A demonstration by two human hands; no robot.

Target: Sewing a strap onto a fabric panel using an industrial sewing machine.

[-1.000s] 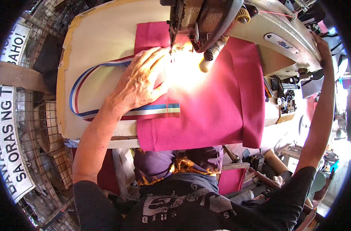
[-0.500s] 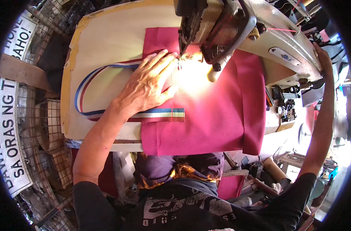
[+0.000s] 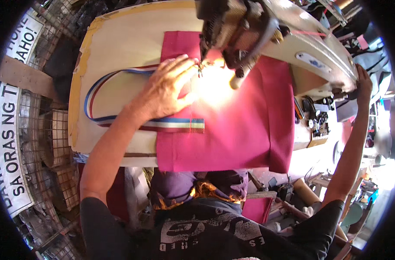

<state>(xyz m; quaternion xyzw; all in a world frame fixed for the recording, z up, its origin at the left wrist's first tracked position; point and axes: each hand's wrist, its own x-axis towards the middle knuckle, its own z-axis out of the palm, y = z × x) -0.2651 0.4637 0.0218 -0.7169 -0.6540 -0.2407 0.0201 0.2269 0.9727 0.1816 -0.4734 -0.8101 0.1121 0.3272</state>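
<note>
The magenta cloth [image 3: 236, 143] lies on the cream-topped bench [image 3: 115, 39], partly beneath the head of the sewing machine [image 3: 318, 52]. The left hand [image 3: 169, 89] rests palm down on the cloth's left part, fingers extended and close together, thumb set apart, fingertips just beside the needle area. That area is washed out by the glare of a lamp [image 3: 237, 81]; fine detail cannot be made out.

A striped strap [image 3: 171, 124] in blue, white and dark red loops over the bench left of the hand. Its lower run passes under the wrist, its end lying flat on the cloth; its upper run disappears behind the hand. The right hand [image 3: 363, 82] touches the machine's far right end; whether its fingers grip cannot be told.
</note>
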